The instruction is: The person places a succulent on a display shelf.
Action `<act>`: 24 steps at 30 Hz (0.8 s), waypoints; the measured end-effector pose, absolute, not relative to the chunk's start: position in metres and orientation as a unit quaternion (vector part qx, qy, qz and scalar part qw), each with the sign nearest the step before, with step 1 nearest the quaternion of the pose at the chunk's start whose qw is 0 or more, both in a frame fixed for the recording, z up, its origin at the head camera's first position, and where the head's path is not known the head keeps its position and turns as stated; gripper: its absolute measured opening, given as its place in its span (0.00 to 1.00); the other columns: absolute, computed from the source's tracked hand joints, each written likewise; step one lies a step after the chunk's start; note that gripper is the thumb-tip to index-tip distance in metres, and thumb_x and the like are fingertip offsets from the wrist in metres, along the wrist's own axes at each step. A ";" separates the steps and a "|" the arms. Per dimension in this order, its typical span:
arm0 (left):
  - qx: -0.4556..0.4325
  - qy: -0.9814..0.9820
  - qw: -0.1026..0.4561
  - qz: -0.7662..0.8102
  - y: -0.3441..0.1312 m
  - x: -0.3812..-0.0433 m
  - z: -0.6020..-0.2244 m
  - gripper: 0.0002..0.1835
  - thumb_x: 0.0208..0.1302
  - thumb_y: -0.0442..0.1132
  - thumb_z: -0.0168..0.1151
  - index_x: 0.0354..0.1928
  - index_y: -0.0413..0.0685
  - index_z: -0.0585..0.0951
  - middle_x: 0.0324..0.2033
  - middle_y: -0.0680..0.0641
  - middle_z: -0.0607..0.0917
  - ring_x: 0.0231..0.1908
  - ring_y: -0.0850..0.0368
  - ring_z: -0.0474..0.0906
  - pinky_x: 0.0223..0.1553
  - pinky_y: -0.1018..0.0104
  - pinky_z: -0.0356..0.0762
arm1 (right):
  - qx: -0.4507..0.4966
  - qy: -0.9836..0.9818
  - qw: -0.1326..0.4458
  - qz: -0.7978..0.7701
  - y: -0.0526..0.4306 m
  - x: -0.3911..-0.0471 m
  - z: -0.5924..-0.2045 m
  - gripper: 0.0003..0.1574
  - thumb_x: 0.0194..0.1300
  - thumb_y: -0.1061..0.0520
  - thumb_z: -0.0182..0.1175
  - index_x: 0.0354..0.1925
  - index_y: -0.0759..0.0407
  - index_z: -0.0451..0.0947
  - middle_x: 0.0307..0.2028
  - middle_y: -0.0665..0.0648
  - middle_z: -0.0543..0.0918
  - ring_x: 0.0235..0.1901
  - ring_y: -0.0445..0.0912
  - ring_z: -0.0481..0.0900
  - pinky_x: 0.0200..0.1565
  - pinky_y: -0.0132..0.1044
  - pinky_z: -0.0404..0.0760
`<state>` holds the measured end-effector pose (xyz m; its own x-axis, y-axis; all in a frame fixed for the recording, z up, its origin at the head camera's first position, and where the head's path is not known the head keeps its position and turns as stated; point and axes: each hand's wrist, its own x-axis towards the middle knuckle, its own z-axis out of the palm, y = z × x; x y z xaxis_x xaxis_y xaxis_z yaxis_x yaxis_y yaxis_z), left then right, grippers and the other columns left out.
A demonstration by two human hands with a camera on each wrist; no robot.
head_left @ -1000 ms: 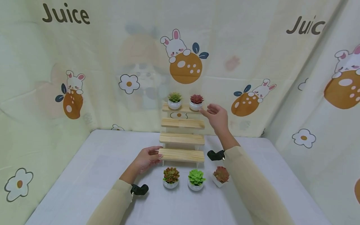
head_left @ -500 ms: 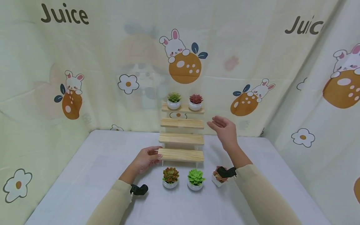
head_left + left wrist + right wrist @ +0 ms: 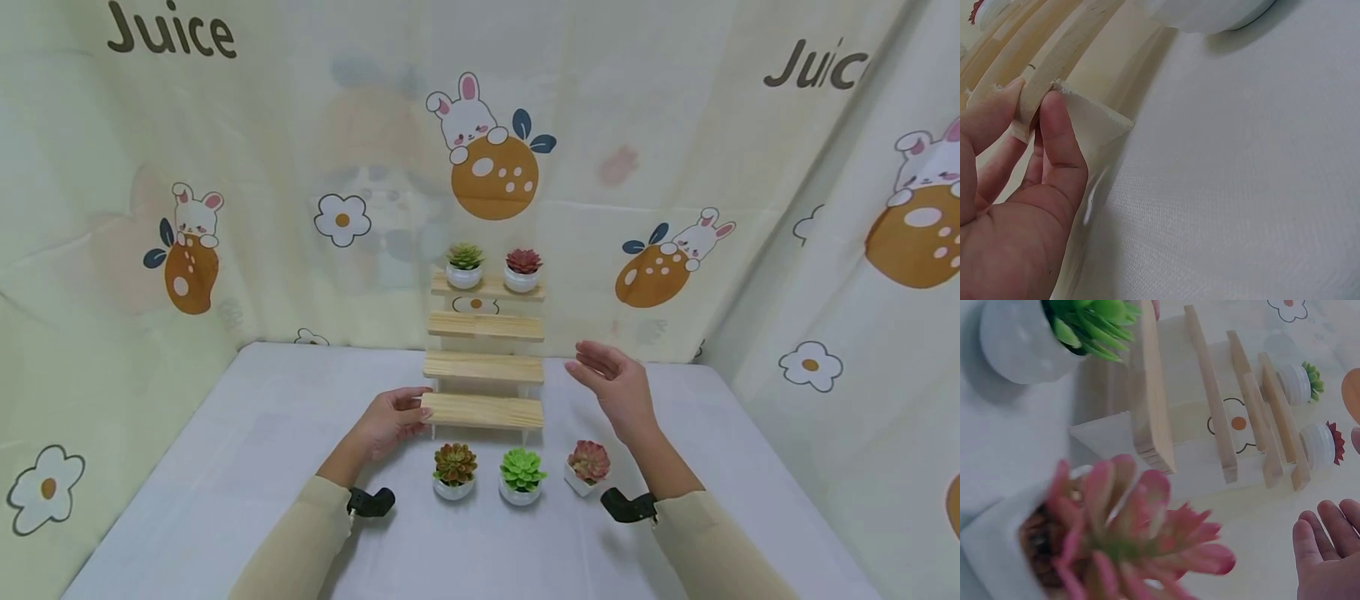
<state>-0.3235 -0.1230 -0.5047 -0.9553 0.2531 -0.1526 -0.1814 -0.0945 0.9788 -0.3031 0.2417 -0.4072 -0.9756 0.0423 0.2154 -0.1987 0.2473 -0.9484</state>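
Observation:
My left hand pinches the left end of the lowest board on a stepped wooden shelf; the left wrist view shows thumb and fingers on either side of the board. To the right of the shelf, my right hand is raised, holding nothing, its fingers nearly straight. On the top board stand a green succulent and a dark red succulent in round white pots. In front of the shelf are a brownish succulent, a bright green succulent and a pink succulent in a square pot.
A white cloth covers the table. Behind it hangs a printed curtain with rabbits and flowers, and another curtain side runs along the right. Black wrist cameras sit on the left and right wrists.
My right hand has moved away from the dark red succulent on the top board, down and to the right. The left hand keeps its hold on the lowest board.

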 end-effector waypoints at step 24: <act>0.028 0.654 0.148 0.741 -0.122 -0.322 -0.504 0.28 0.70 0.27 0.62 0.71 0.33 0.71 0.50 0.42 0.84 0.41 0.59 0.84 0.42 0.68 0.85 | -0.011 -0.785 0.058 0.616 0.263 -0.218 -0.468 0.41 0.60 0.53 0.76 0.67 0.59 0.73 0.63 0.47 0.79 0.58 0.29 0.77 0.57 0.22 0.78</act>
